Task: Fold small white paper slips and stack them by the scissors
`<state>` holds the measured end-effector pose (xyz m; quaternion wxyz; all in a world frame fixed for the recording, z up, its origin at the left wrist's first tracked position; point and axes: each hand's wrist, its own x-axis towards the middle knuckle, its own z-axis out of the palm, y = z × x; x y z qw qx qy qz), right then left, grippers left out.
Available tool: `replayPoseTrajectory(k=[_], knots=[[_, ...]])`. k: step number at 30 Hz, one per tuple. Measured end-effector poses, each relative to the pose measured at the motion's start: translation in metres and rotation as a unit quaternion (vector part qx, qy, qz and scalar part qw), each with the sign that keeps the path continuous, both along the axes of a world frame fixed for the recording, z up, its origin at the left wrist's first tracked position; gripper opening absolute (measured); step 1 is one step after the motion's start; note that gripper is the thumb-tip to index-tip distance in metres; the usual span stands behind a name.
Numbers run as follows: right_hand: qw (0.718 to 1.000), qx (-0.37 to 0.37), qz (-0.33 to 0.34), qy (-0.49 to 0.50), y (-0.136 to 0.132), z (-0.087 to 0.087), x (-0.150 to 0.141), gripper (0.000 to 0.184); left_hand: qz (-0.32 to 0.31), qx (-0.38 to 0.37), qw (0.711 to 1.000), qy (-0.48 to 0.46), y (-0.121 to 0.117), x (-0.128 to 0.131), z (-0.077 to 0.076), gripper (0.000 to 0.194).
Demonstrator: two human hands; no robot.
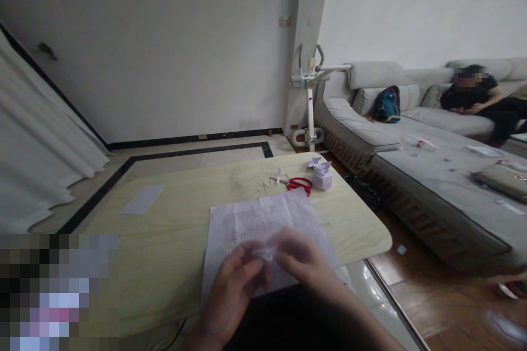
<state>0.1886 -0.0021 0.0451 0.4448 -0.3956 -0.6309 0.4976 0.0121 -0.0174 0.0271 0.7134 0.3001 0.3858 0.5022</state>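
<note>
Close together over a large creased sheet of printed paper (242,218), my two hands pinch a small piece of white paper (265,253). My left hand (241,271) has its fingers curled around the left side of the piece. On the right side, my right hand (297,256) grips it between thumb and fingers, slightly blurred. Most of the piece is hidden by my fingers, so its exact shape cannot be made out. Past the sheet lies a pair of scissors (300,184) with red handles, beside thin pale strips. A folded white paper object (322,176) stands near them.
A white paper rectangle (143,199) lies on the left of the pale wooden table (181,241). To the right is a grey sofa (436,175) with a blue backpack (387,104) and a seated person (473,93). White exercise equipment (310,104) stands by the wall.
</note>
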Motion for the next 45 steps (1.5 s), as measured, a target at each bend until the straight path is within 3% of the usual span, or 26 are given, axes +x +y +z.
replayPoseTrajectory(k=[3, 6, 10, 13, 17, 21, 24, 27, 39, 45], knots=[[1.000, 0.000, 0.002, -0.004, 0.002, -0.003, 0.003, 0.022, 0.008, 0.031, 0.999, 0.033, -0.001, 0.000, -0.002, 0.021], [1.000, -0.003, -0.013, -0.006, 0.004, -0.009, 0.001, 0.021, 0.020, 0.091, 0.985, 0.145, -0.001, 0.000, 0.000, 0.014], [1.000, -0.010, -0.029, 0.006, 0.004, -0.014, -0.003, 0.022, 0.055, 0.188, 0.924, 0.328, -0.001, -0.001, 0.004, 0.015], [0.999, -0.026, -0.027, 0.018, 0.003, -0.015, -0.005, 0.023, 0.051, 0.238, 0.883, 0.401, -0.003, -0.002, 0.005, 0.017], [0.999, -0.014, -0.043, 0.010, 0.001, -0.017, -0.007, 0.019, 0.029, 0.280, 0.851, 0.444, -0.006, -0.003, 0.008, 0.018], [0.990, 0.091, -0.100, -0.028, -0.004, -0.020, -0.007, 0.012, 0.038, 0.309, 0.827, 0.469, -0.008, -0.002, 0.011, 0.023], [0.978, 0.180, -0.078, -0.067, -0.006, -0.018, -0.006, 0.013, 0.040, 0.309, 0.825, 0.472, -0.009, -0.001, 0.009, 0.023], [0.970, 0.217, -0.066, -0.082, -0.006, -0.015, -0.005, 0.013, 0.023, 0.314, 0.820, 0.478, -0.010, -0.001, 0.006, 0.025], [0.964, 0.233, -0.107, -0.068, -0.010, -0.009, -0.013, 0.012, 0.060, 0.384, 0.736, 0.554, -0.007, -0.003, 0.001, 0.013], [0.953, 0.256, -0.139, -0.079, -0.012, -0.010, -0.016, 0.012, 0.085, 0.443, 0.681, 0.577, -0.005, -0.003, 0.003, 0.017]])
